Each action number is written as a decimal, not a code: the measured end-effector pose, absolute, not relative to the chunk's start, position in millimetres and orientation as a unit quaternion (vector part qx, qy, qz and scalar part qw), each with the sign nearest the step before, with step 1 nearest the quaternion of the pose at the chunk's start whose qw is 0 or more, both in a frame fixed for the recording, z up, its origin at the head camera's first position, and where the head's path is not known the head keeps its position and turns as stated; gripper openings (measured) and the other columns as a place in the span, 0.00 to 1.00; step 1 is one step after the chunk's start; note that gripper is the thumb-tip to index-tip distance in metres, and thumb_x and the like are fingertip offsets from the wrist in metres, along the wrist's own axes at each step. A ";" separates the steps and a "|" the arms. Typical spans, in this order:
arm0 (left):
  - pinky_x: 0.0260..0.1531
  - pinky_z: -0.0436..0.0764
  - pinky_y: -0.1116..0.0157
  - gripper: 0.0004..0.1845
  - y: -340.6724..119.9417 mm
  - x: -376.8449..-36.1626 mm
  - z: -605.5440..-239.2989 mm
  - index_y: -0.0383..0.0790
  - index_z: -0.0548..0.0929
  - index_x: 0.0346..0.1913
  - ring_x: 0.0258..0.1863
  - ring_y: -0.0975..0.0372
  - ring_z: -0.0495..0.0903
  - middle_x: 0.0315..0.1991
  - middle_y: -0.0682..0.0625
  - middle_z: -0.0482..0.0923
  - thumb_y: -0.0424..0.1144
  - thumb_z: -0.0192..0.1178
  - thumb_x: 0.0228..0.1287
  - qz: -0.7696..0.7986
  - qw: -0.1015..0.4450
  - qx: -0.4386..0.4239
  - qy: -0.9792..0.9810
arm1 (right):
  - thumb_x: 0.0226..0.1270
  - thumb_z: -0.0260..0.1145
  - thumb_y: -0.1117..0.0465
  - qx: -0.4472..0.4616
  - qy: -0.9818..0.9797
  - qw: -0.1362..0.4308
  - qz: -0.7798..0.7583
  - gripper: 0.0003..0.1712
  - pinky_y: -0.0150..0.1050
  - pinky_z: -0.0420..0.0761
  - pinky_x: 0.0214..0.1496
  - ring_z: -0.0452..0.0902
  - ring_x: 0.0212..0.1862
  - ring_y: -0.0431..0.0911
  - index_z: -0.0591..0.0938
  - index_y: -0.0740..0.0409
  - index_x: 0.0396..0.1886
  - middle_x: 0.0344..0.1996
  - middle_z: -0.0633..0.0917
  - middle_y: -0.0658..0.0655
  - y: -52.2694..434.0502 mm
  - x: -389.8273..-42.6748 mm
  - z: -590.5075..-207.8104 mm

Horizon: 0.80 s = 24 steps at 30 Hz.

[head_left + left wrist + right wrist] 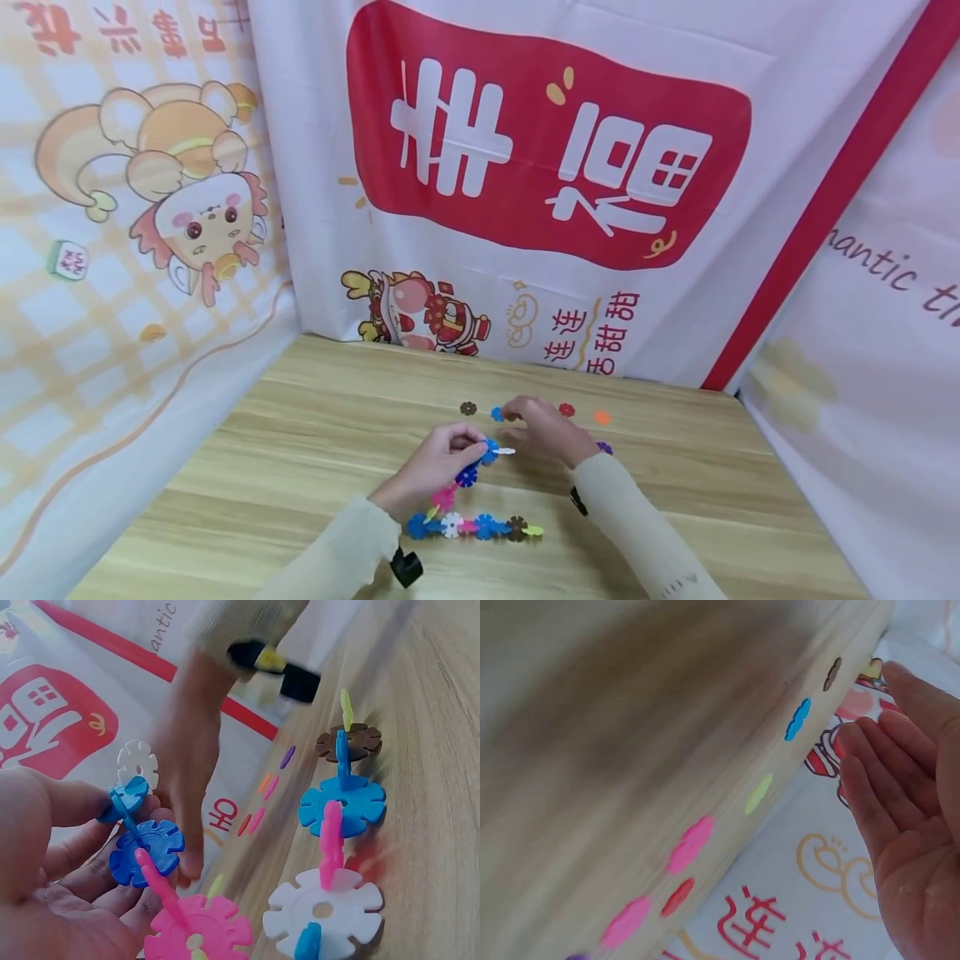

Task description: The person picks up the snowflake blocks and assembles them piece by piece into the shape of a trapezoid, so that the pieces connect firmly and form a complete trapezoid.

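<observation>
Plastic snowflake discs, thin and notched round the rim, make up everything in play here. The left grip (438,467) pinches the upper end of a chain of discs (465,477) between thumb and curled fingers; in the left wrist view a dark blue disc (146,853) lies against those fingertips, with a lighter blue disc (126,799) and a white disc (137,763) slotted on above it and a pink disc (196,928) below. From that grip the chain runs down toward the person and joins a flat row of discs (474,526) lying on the table (300,433).

By my judgement the pieces are very light, stiff and smooth, so they should slip easily if pinched on the flat faces alone; a hold across the rim, fingers seated in the notches, looks surest. The joints are only friction slots, so the chain would probably bend or pop apart if lifted by one end, and support near the joint being worked seems wise.

The right grip (546,427) is spread with straight, relaxed fingers and holds nothing, palm bare in its wrist view. It hovers just beyond the left grip, over loose discs: a blue loose disc (497,413) just beside its fingertips, a brown loose disc (468,407) farther left, a red loose disc (566,409) and an orange loose disc (602,417) to its right. The table is pale wood grain, matte.
</observation>
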<state>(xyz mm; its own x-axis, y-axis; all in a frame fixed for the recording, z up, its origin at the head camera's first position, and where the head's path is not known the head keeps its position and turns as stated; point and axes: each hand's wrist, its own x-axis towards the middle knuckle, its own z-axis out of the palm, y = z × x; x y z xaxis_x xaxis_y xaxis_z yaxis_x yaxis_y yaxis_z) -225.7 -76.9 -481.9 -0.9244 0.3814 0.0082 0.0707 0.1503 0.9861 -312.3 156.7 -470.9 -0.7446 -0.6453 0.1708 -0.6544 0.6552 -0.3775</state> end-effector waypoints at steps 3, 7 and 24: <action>0.46 0.85 0.64 0.13 -77.6 -225.3 -480.2 0.39 0.83 0.54 0.47 0.50 0.85 0.46 0.46 0.87 0.46 0.60 0.80 0.638 0.118 0.147 0.746 | 0.73 0.73 0.59 0.351 -0.913 -0.003 0.207 0.20 0.46 0.86 0.65 0.86 0.60 0.53 0.86 0.62 0.60 0.57 0.89 0.59 137.1 -334.2 -476.7; 0.46 0.85 0.65 0.14 -76.7 -224.0 -477.5 0.39 0.84 0.55 0.45 0.58 0.83 0.47 0.46 0.86 0.45 0.60 0.80 0.636 0.113 0.150 0.748 | 0.75 0.70 0.61 0.343 -0.920 -0.015 0.189 0.16 0.44 0.88 0.61 0.87 0.58 0.50 0.86 0.59 0.58 0.55 0.90 0.56 112.2 -354.1 -485.1; 0.43 0.85 0.63 0.19 -67.3 -225.8 -476.6 0.50 0.88 0.53 0.43 0.58 0.82 0.48 0.49 0.86 0.56 0.72 0.67 0.625 0.152 0.147 0.752 | 0.69 0.73 0.68 0.353 -0.908 -0.042 0.221 0.04 0.34 0.85 0.38 0.81 0.35 0.39 0.92 0.57 0.38 0.34 0.91 0.51 106.4 -356.5 -484.8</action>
<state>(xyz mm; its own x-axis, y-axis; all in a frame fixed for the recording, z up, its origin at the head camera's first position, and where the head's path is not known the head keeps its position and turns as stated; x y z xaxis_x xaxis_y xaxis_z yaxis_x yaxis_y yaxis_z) -225.8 -67.3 -476.6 -0.9105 0.4112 -0.0437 0.0323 0.1760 0.9839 -356.5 106.4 -484.8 -0.7467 -0.6603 0.0805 -0.6236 0.6528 -0.4300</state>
